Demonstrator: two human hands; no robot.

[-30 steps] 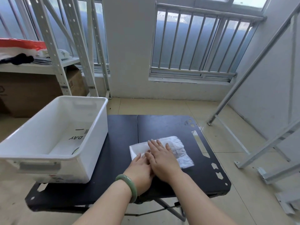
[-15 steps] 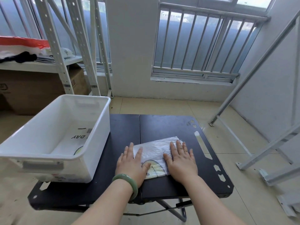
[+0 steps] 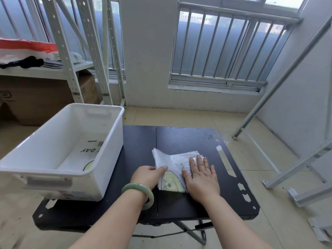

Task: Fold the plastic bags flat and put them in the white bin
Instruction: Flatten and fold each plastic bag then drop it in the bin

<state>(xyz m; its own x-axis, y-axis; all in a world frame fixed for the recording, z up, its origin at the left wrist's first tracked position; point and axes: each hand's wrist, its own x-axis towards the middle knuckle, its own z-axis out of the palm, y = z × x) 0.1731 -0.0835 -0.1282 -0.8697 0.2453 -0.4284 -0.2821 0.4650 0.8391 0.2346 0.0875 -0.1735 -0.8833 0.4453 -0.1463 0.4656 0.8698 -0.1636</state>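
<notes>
A white plastic bag [image 3: 173,165] with a yellow-green print lies on the black folding table [image 3: 188,139]. My left hand [image 3: 149,177] pinches the bag's left edge, and that side stands lifted off the table. My right hand [image 3: 201,177] presses flat on the bag's right half, fingers straight. The white bin [image 3: 107,159] stands on the table's left part, left of my left hand. Inside the bin lies a folded bag [image 3: 86,155] with dark lettering.
Grey metal shelving [image 3: 59,45] stands behind the bin with a cardboard box [image 3: 36,97] under its shelf. Loose metal frame parts [image 3: 296,166] lean and lie on the tiled floor to the right. A barred window [image 3: 226,49] is ahead.
My hands moved apart across the bag. My left hand went from lying flat to pinching the left edge and raising it, while my right hand stayed pressed on the right half.
</notes>
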